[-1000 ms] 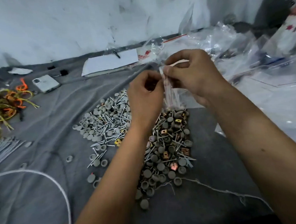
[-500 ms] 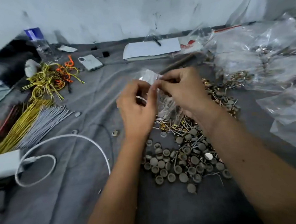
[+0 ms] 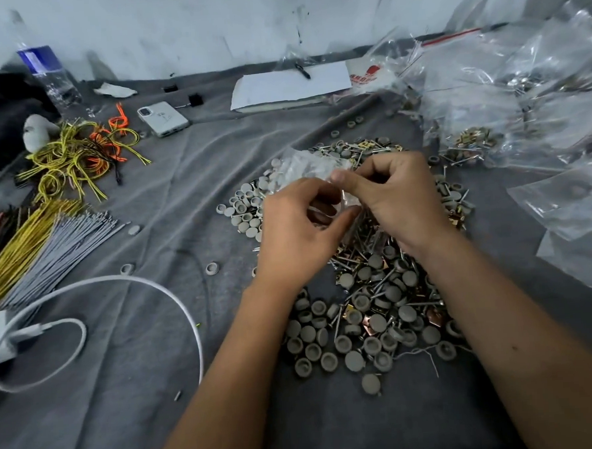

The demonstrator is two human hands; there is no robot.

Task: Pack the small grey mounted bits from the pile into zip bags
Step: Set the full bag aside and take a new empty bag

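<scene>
Two bare hands meet above the middle of a grey cloth-covered surface (image 3: 149,204). The left hand (image 3: 298,234) and the right hand (image 3: 398,198) each pinch a small clear zip bag (image 3: 305,167) between thumb and curled fingers; the crumpled bag rises up and to the left from the fingertips.

Directly under and around the hands lies the pile of small grey mounted bits (image 3: 367,309), round grey heads on thin metal shanks, mixed with small copper-coloured pieces. The hands and forearms cover the centre of the pile. A few loose grey bits lie scattered on the cloth to the left.

To the right, a heap of clear plastic bags (image 3: 520,85) crowds the edge of the pile, some holding more bits. Behind the pile sits a white notepad (image 3: 290,85) with a black pen (image 3: 303,70) on it. To the left of it lies a white phone (image 3: 163,118), face down. Further left are tangled yellow and orange wire ties (image 3: 78,153), a bundle of straight grey and yellow ties (image 3: 45,241), a clear water bottle (image 3: 48,76) and a looping white charger cable (image 3: 119,285).
</scene>
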